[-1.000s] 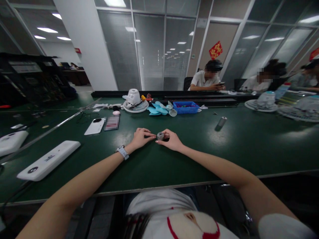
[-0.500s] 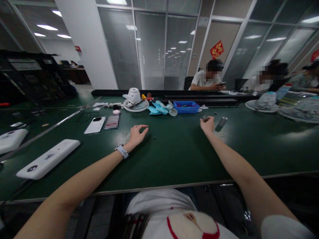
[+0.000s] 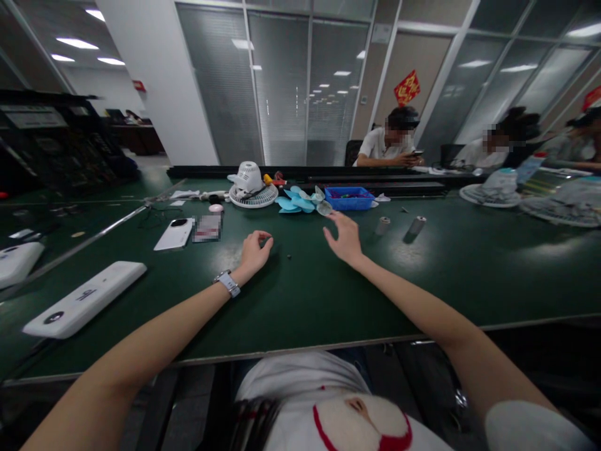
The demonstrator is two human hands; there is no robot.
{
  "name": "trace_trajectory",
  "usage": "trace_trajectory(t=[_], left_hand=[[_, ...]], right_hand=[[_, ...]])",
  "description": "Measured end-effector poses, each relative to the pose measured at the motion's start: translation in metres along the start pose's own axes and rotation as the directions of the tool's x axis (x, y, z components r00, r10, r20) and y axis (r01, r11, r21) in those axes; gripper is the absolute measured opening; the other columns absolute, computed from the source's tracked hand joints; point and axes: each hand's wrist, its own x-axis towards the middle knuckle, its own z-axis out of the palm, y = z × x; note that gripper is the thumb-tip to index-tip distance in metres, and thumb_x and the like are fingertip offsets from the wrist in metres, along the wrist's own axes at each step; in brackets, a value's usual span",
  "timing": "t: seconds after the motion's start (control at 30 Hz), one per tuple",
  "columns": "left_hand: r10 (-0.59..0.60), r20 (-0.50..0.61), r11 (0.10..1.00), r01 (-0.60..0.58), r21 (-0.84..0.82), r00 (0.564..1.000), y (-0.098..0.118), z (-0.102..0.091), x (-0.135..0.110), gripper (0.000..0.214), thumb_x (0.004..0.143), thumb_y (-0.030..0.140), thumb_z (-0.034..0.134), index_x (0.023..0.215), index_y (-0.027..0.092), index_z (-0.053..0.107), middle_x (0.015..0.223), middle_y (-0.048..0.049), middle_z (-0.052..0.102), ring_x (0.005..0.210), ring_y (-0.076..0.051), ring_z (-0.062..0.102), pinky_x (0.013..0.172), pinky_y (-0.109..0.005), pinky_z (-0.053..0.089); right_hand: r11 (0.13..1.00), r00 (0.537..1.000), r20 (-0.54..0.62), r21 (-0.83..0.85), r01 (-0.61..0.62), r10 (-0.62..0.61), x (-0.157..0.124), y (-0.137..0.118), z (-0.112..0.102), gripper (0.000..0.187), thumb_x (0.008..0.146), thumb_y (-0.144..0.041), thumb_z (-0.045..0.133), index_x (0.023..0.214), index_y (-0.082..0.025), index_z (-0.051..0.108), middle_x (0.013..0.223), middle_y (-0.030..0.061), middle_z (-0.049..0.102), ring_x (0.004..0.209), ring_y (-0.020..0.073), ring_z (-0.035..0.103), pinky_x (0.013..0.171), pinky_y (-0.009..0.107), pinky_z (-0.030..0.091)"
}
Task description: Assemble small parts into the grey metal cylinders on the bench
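My left hand (image 3: 256,250), with a watch on its wrist, rests low over the green table, fingers loosely curled and thumb near the fingertips. No held thing shows in it. A tiny dark piece (image 3: 289,256) lies just to its right. Over the middle of the table is my right hand (image 3: 345,238), thumb and fingers apart, holding nothing. Its fingertips come near the light-blue fan blades (image 3: 297,200), apparently in front of them. To its right, two small grey cylinders stand upright: a nearer-to-hand cylinder (image 3: 383,226) and another cylinder (image 3: 416,226).
Behind the hands are a white fan part with a grille (image 3: 253,195) and a blue tray (image 3: 350,198) of small parts. A white phone (image 3: 173,234) and a long white device (image 3: 85,299) lie left. More fan parts (image 3: 493,191) and seated people (image 3: 389,141) are at the back right.
My right hand has let go of a grey cylinder, left standing on the table, and moved left with its fingers apart. My left hand's fingers have curled in slightly.
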Motion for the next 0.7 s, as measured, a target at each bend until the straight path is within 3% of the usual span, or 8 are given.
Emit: trace_trajectory(t=[0.03, 0.1, 0.17, 0.2, 0.37, 0.47, 0.6, 0.7], left_hand=[[0.005, 0.001, 1.0, -0.005, 0.001, 1.0, 0.0, 0.0, 0.0, 0.017, 0.085, 0.032, 0.057, 0.095, 0.019, 0.061, 0.104, -0.0104, 0.066, 0.099, -0.024, 0.06, 0.089, -0.04, 0.048], [0.014, -0.003, 1.0, -0.014, 0.004, 1.0, 0.0, 0.0, 0.0, 0.017, 0.085, 0.032, 0.057, 0.094, 0.019, 0.061, 0.103, -0.0103, 0.066, 0.099, -0.024, 0.06, 0.09, -0.04, 0.048], [0.02, -0.011, 1.0, -0.019, 0.005, 1.0, 0.0, 0.001, -0.001, 0.016, 0.084, 0.032, 0.057, 0.093, 0.019, 0.061, 0.102, -0.0102, 0.067, 0.1, -0.024, 0.06, 0.09, -0.04, 0.048], [0.021, -0.014, 1.0, -0.021, 0.006, 1.0, 0.001, 0.001, -0.001, 0.015, 0.084, 0.031, 0.057, 0.093, 0.019, 0.061, 0.102, -0.0102, 0.067, 0.1, -0.024, 0.06, 0.09, -0.04, 0.048], [0.013, -0.004, 1.0, -0.013, 0.003, 1.0, 0.001, 0.002, -0.001, 0.014, 0.084, 0.031, 0.056, 0.091, 0.02, 0.06, 0.101, -0.0098, 0.067, 0.099, -0.024, 0.06, 0.088, -0.039, 0.049], [0.013, 0.008, 1.0, -0.013, -0.005, 1.0, 0.0, 0.001, -0.001, 0.015, 0.084, 0.032, 0.056, 0.092, 0.019, 0.061, 0.102, -0.0101, 0.067, 0.098, -0.024, 0.06, 0.086, -0.039, 0.049], [0.018, 0.013, 1.0, -0.018, 0.001, 1.0, -0.001, 0.002, 0.0, 0.017, 0.085, 0.032, 0.056, 0.093, 0.019, 0.062, 0.101, -0.0099, 0.067, 0.096, -0.023, 0.06, 0.086, -0.039, 0.049], [0.022, 0.011, 1.0, -0.022, 0.009, 1.0, -0.003, 0.003, 0.0, 0.016, 0.085, 0.032, 0.056, 0.092, 0.019, 0.062, 0.1, -0.0091, 0.067, 0.096, -0.023, 0.061, 0.087, -0.038, 0.049]], right_hand=[[0.988, 0.984, 0.115, 0.092, 0.125, -0.135, -0.004, -0.018, 0.005, 0.044, 0.094, -0.034, 0.051, 0.136, -0.024, 0.055, 0.147, 0.0112, 0.05, 0.138, 0.0274, 0.042, 0.113, 0.051, 0.031], [0.928, 0.897, 0.285, 0.258, 0.268, -0.338, -0.012, -0.046, 0.017, 0.039, 0.095, -0.033, 0.053, 0.133, -0.026, 0.061, 0.145, 0.0088, 0.054, 0.136, 0.0261, 0.047, 0.112, 0.049, 0.035], [0.887, 0.823, 0.38, 0.359, 0.289, -0.422, -0.017, -0.064, 0.028, 0.035, 0.095, -0.03, 0.053, 0.127, -0.025, 0.066, 0.139, 0.0077, 0.06, 0.13, 0.025, 0.054, 0.109, 0.047, 0.04], [0.883, 0.809, 0.405, 0.383, 0.273, -0.426, -0.018, -0.069, 0.032, 0.033, 0.095, -0.028, 0.053, 0.124, -0.025, 0.069, 0.133, 0.0067, 0.064, 0.126, 0.0243, 0.058, 0.107, 0.046, 0.043], [0.906, 0.843, 0.419, 0.386, 0.171, -0.337, -0.02, -0.065, 0.038, 0.032, 0.091, -0.015, 0.055, 0.113, -0.029, 0.074, 0.117, 0.0008, 0.073, 0.112, 0.021, 0.066, 0.099, 0.04, 0.051], [0.917, 0.857, 0.392, 0.343, 0.203, -0.336, -0.017, -0.052, 0.033, 0.037, 0.09, -0.008, 0.053, 0.113, -0.028, 0.075, 0.113, 0.0015, 0.074, 0.105, 0.0212, 0.068, 0.094, 0.039, 0.052], [0.959, 0.926, 0.25, 0.084, 0.27, -0.283, 0.002, -0.021, 0.015, 0.043, 0.09, -0.003, 0.047, 0.118, -0.024, 0.072, 0.115, 0.0065, 0.073, 0.105, 0.024, 0.067, 0.094, 0.041, 0.048], [0.961, 0.983, 0.083, -0.213, 0.178, -0.163, 0.019, 0.024, -0.009, 0.04, 0.092, -0.007, 0.045, 0.118, -0.02, 0.072, 0.115, 0.0102, 0.072, 0.101, 0.0259, 0.066, 0.09, 0.04, 0.044]])
